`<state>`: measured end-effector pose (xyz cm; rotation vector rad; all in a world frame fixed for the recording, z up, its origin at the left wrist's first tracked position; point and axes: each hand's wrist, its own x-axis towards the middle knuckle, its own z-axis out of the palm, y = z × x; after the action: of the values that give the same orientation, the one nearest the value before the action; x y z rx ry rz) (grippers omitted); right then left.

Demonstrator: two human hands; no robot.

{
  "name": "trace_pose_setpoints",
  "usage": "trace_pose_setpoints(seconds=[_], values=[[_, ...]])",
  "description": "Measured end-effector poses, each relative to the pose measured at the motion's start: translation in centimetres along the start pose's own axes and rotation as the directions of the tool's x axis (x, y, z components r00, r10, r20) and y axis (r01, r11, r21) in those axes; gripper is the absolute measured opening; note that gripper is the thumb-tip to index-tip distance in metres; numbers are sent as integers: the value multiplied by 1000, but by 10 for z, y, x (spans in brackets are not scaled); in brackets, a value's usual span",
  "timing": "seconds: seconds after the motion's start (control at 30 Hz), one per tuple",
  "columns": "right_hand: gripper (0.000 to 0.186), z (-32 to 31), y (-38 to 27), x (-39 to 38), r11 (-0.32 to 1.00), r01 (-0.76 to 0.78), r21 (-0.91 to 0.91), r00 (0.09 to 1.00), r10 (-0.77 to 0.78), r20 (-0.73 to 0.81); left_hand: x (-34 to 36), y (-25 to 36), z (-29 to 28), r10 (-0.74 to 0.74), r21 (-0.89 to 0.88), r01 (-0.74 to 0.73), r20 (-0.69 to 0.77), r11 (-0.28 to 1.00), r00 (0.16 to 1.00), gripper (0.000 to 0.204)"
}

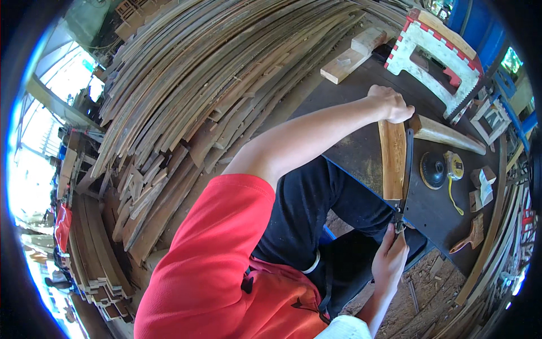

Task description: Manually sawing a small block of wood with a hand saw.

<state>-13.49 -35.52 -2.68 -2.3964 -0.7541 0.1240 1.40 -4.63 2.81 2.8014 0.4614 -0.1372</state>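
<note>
Seemingly unfinished, the wooden piece [393,161] at the table's [432,217] edge is clasped by left hand [390,105], right hand [391,254] gripping dark tool [409,164]

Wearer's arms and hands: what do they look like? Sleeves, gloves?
Left sleeve: short, plain red, hemmed just short of the elbow. Left hand and right hand: no gloves. No watch or cable visible at either wrist.

The narrow board [391,158] is smooth, grained wood with a slight sheen; the long bar tool [408,158] looks like dark metal. The tabletop [355,148] is matt and scuffed. Piled planks [214,68] are rough, bare wood. The step stool [432,40] is plastic, the shirt [209,237] matt cloth.
</note>
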Motion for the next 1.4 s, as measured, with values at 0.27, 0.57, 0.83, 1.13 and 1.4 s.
trace_pose_setpoints(seconds=[0.27,0.57,0.83,1.13,1.4], values=[[34,-7,4,-12,999,12,-53,1000,-13,-15,-5,13,-4,-47,-48,49,49,998,998,78],[30,-11,16,-45,973,182,-143,977,-195,-85,-1,9,-2,-42,-57,43,30,997,999,74],[29,-8,7,-37,980,130,-151,979,-151,-138,-6,16,-5,-78,-57,80,32,995,996,70],[29,-7,0,-15,1000,-23,-6,999,23,-26,-6,15,-2,-83,-46,82,-18,996,996,73],[27,-15,4,-23,996,25,-84,999,-29,-39,-2,19,8,-50,-39,50,-1,998,999,72]])
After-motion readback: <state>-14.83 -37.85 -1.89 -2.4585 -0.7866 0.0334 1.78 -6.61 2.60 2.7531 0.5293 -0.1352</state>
